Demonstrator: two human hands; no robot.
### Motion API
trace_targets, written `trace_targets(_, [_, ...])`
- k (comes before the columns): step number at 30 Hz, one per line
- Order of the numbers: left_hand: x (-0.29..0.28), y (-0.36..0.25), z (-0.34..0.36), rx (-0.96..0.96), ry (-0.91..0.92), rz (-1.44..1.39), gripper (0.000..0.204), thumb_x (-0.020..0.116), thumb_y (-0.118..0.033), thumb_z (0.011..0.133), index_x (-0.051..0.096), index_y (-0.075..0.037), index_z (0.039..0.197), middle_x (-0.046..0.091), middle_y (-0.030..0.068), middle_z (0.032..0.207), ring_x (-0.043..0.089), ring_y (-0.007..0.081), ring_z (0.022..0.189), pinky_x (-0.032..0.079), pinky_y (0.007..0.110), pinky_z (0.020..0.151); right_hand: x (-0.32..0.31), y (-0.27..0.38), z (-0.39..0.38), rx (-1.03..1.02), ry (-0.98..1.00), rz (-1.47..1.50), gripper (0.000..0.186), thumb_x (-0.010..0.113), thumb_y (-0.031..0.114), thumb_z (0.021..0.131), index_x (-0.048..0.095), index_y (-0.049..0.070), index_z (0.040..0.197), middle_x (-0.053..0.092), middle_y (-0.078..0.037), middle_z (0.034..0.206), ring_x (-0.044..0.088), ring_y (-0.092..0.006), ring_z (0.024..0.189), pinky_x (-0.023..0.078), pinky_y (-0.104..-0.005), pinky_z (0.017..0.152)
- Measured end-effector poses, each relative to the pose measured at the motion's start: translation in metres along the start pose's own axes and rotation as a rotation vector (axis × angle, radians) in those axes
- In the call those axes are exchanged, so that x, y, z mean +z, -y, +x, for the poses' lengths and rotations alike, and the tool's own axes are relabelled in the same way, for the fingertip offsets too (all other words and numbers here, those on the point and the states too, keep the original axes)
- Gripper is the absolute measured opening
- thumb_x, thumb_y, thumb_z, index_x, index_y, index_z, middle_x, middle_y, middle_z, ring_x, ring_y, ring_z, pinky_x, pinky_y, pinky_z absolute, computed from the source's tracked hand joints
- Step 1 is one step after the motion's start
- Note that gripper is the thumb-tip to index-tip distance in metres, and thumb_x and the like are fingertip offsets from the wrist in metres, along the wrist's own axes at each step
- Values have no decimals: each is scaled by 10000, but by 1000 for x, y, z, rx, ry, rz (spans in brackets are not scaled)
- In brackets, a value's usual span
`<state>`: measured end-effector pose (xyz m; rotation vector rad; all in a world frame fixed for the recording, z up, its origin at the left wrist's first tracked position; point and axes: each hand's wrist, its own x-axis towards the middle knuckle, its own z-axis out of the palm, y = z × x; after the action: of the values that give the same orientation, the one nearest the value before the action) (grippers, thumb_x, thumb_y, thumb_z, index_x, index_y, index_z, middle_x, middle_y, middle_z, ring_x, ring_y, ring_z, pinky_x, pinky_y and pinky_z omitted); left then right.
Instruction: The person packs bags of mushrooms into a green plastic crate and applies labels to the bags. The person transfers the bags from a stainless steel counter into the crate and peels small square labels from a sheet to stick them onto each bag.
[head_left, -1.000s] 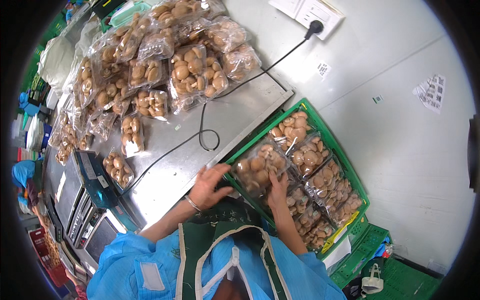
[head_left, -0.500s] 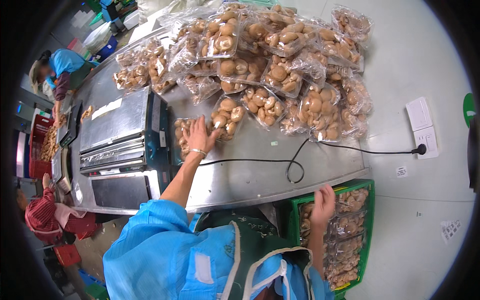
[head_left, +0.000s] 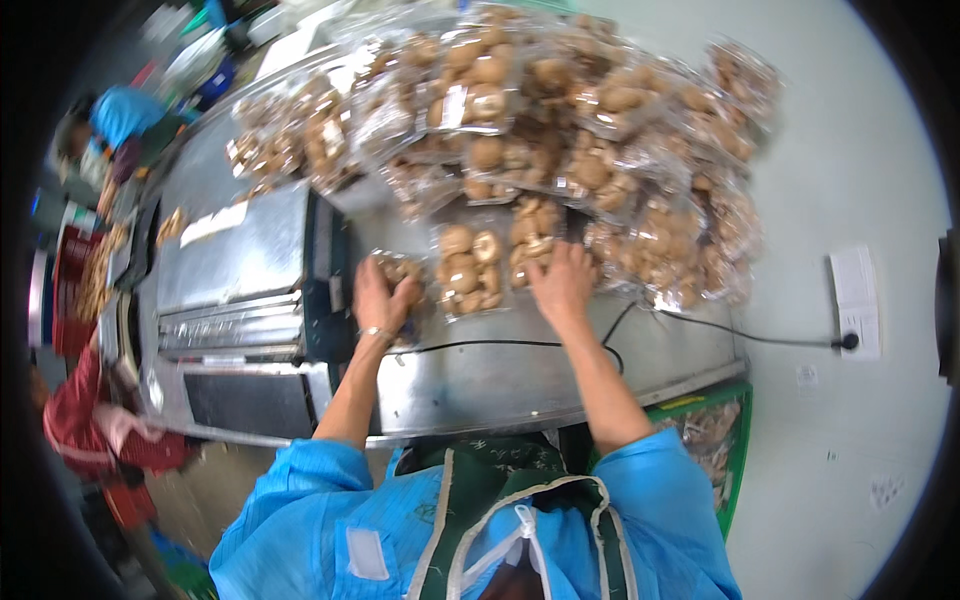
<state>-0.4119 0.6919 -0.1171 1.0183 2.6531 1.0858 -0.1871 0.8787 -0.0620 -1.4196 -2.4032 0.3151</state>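
Note:
On the steel table (head_left: 470, 385), clear packs of brown mushrooms form a large heap (head_left: 610, 100). My left hand (head_left: 380, 300) grips a small mushroom pack (head_left: 400, 268) beside the machine, thumb and fingers round it. My right hand (head_left: 562, 285) rests with fingers spread at the lower end of another pack (head_left: 535, 225). Between my hands lies a third pack (head_left: 468, 268). The picture is blurred, so fingertip contact is unclear.
A metal-topped machine (head_left: 230, 255) stands at left. A black cable (head_left: 470, 342) runs to a wall socket (head_left: 855, 330). A green crate (head_left: 735, 450) of packs sits below the table's right edge. Two co-workers (head_left: 130, 115) (head_left: 80, 420) and a red crate (head_left: 72, 280) are at left.
My right hand has left the green crate and moved up onto the packs on the table. My left hand has shifted slightly left. The view has swung round toward the table.

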Motion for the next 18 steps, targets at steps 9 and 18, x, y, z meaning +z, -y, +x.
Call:
trace_targets(9, [3, 55, 4, -509, 354, -592, 590, 725, -318, 824, 508, 41, 1239, 595, 129, 1145, 593, 214, 957, 497, 330, 831, -25, -41, -44, 392, 167, 1058, 603, 664, 124, 730, 436, 11, 1277, 526, -152, 1184, 533, -274, 1083, 448, -378, 911])
trace_targets(18, [-21, 8, -11, -88, 269, -536, 675, 754, -215, 800, 380, -34, 1333, 458, 142, 1302, 513, 253, 1098, 452, 373, 964, -148, -165, -406, 927, -831, 1851, 572, 550, -31, 839, 384, 76, 1375, 515, -127, 1275, 540, -251, 1165, 456, -404, 972])
